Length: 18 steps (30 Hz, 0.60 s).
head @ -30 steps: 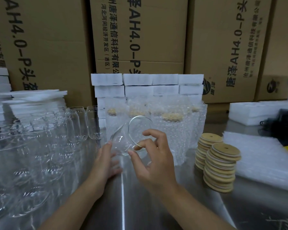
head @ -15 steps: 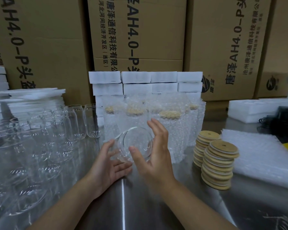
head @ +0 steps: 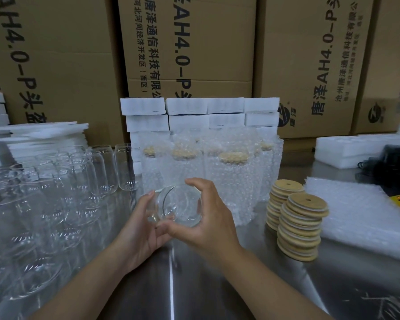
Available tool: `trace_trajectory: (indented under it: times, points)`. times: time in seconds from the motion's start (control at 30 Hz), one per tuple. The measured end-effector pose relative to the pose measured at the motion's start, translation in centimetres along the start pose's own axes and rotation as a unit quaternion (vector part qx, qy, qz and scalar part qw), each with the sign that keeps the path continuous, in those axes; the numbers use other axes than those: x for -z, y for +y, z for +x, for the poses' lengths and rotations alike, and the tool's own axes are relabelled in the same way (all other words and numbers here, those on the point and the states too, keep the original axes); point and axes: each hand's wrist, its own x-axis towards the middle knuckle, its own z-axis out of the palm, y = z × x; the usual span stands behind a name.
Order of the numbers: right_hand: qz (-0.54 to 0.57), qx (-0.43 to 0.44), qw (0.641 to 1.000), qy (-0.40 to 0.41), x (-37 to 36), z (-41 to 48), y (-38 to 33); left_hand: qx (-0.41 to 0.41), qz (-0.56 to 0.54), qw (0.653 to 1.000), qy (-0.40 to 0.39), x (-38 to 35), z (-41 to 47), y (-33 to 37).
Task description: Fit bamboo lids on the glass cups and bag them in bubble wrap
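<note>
Above the table's point(head: 194, 285) near middle, we hold one glass cup point(head: 179, 205) tipped with its mouth toward us. Our left hand point(head: 141, 229) cradles its far end, fingers curled beneath. Our right hand point(head: 214, 224) curls round the rim. Bamboo lids point(head: 298, 225) are stacked toward the right edge, and bagged cups point(head: 231, 172) stand behind.

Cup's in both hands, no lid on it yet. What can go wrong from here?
1. The glass cup is held tilted above the steel table between the left hand and right hand; a loose grip on smooth glass could drop it.
2. Bare cups crowd the table just left of the hands; a sideways move could knock them.
3. The near lid stack is tall and uneven; grabbing a lid hastily could topple it.
</note>
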Motion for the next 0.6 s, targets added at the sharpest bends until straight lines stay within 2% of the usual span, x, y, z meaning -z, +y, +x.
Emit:
trace_trajectory:
  times: [0.13, 0.3, 0.6]
  points:
    - [-0.014, -0.027, 0.999, 0.013, -0.2, 0.1, 0.1, -0.010, 0.018, 1.000, 0.017, 0.6, 0.3, 0.2]
    - [-0.025, -0.046, 0.998, 0.023, -0.4, 0.1, 0.4, -0.057, 0.035, 0.997, -0.040, 1.0, 0.5, 0.1]
    - [0.010, -0.070, 0.994, 0.085, -0.1, 0.1, 0.2, -0.160, 0.108, 0.978, 0.085, 1.3, 1.2, -0.2]
